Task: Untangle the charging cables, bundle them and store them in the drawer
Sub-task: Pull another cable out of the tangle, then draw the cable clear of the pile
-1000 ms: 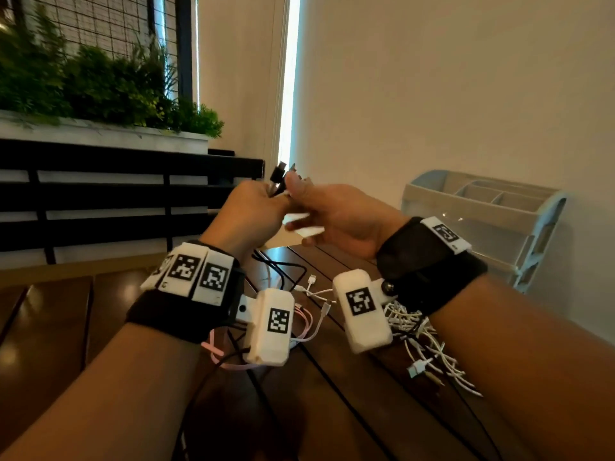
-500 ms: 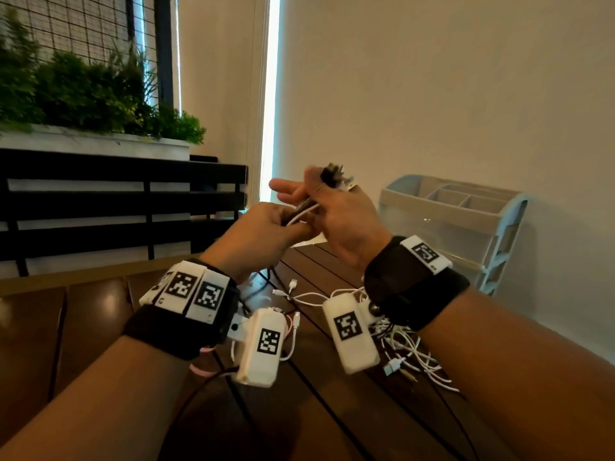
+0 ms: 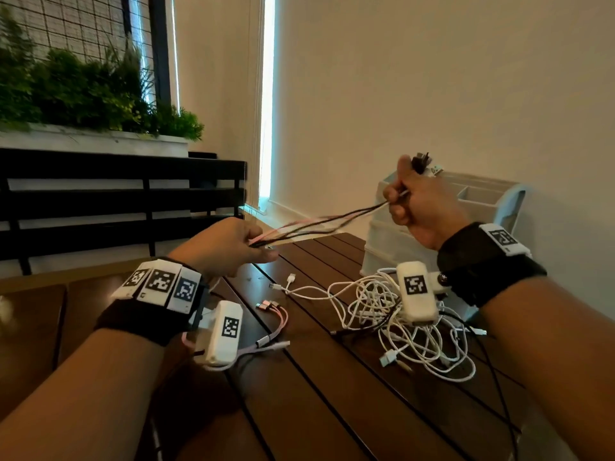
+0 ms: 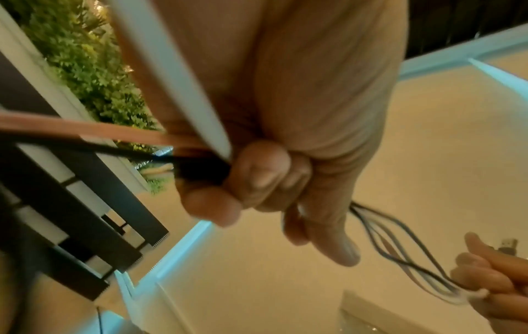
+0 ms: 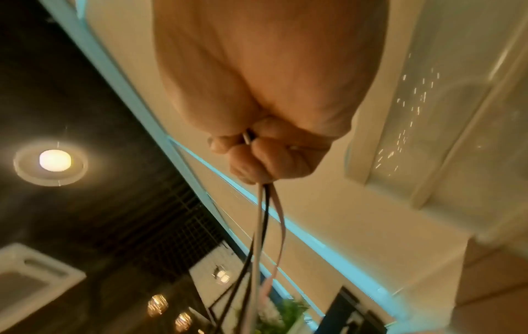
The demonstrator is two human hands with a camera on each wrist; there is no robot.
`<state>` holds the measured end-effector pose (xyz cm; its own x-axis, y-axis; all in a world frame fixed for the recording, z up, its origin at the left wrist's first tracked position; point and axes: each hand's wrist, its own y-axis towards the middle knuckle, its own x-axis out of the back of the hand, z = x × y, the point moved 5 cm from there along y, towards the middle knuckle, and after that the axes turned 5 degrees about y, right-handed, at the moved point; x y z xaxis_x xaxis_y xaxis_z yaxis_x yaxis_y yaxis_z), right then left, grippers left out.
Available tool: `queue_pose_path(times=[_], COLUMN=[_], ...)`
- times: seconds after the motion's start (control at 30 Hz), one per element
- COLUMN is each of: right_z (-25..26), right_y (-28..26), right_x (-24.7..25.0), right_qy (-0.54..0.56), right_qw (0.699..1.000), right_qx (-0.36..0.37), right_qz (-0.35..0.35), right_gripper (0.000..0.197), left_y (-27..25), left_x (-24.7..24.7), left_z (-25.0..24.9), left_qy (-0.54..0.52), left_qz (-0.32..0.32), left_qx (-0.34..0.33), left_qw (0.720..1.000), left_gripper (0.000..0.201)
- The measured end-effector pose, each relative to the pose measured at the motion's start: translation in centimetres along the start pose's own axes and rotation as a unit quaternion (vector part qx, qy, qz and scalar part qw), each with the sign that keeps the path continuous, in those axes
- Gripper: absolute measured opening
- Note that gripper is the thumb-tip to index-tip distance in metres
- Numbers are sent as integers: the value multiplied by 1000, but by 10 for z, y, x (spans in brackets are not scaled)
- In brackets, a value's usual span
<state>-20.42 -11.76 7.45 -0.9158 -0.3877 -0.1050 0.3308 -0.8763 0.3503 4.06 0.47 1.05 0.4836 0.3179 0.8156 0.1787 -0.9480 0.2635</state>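
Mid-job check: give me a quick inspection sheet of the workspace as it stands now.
Surface: dark slatted wooden table.
Job's things: handful of black, pink and white cables stretched between both hands; pale plastic drawer organiser at the wall.
Clutter: nothing seen.
Hands: left hand and right hand both grip the handful.
Cables: tangled white cable pile; loose pink multi-plug cable.
Surroundings: green planter, black slatted bench.

Your reach along the bench's (image 3: 332,410) near edge is free; toward its right edge a white cable tangle (image 3: 399,314) blocks the way, and the drawer unit (image 3: 382,247) stands behind it.
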Motion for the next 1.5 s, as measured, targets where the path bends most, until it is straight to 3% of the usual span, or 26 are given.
queue_pose_path(times=[0.17, 0.3, 0.4, 0.47, 0.5, 0.53, 0.57, 0.63, 0.7, 0.73, 0.8, 0.9, 0.97, 1.1, 1.17, 1.23, 1.3, 1.4, 1.5], right_z=[-23, -30, -27, -19, -14, -9, -7, -4, -5, -7, -11, -15, -15, -14, -15, -19, -26, -39, -51], right_y=[1, 0, 3, 5, 5, 4, 3, -1, -6, -10, -18, -29, -34, -39, -37, -33, -28, -26, -24], right_x=[17, 29, 31, 21, 15, 10, 4, -10, -28, -37, -56, -86, -108, -134, -134, -130, -127, -128, -133], right_qy=[-215, -179, -144, -142, -140, -137, -133, -142, -195, -222, -243, -203, -193, -195, -148, -69, -8, 1, -28], right_qw=[976, 982, 986, 986, 986, 986, 987, 988, 980, 974, 967, 971, 967, 954, 963, 974, 979, 979, 978], right_qx=[30, 5, 4, 21, 30, 34, 31, 23, 28, 32, 40, 30, 45, 89, 86, 54, 16, -20, -35], right_qz=[-21, -65, -84, -86, -86, -86, -84, -56, -1, 25, 65, 119, 163, 209, 210, 209, 203, 202, 205], right_gripper=[39, 39, 39, 37, 36, 35, 34, 34, 30, 30, 32, 32, 34, 38, 40, 41, 40, 38, 38], left_y=[2, -9, -27, -44, -50, -52, -48, -32, -26, -27, -26, -21, -19, -15, -12, -10, -5, 3, 3], left_x=[17, 60, 93, 110, 116, 119, 115, 90, 54, 43, 39, 42, 33, 15, 14, 10, 3, -6, -8], left_z=[9, 27, 16, 5, 2, -1, -1, 6, 17, 19, 13, -18, -41, -57, -54, -49, -44, -32, -26], left_qy=[111, 186, 162, 104, 79, 72, 89, 154, 200, 210, 191, 105, 60, 39, -44, -169, -251, -233, -186], left_qz=[-57, -121, -272, -423, -476, -489, -448, -233, -9, 50, 63, 3, -5, -50, -79, -59, -35, -4, 37], left_qx=[18, 91, 91, 72, 64, 63, 70, 115, 166, 172, 144, 43, -19, -61, -80, -86, -71, -25, -9], left_qw=[992, 971, 944, 897, 874, 867, 887, 953, 966, 961, 969, 994, 998, 996, 993, 980, 965, 972, 982], left_gripper=[29, 26, 28, 33, 34, 34, 32, 31, 30, 33, 51, 95, 105, 63, 73, 83, 77, 66, 26])
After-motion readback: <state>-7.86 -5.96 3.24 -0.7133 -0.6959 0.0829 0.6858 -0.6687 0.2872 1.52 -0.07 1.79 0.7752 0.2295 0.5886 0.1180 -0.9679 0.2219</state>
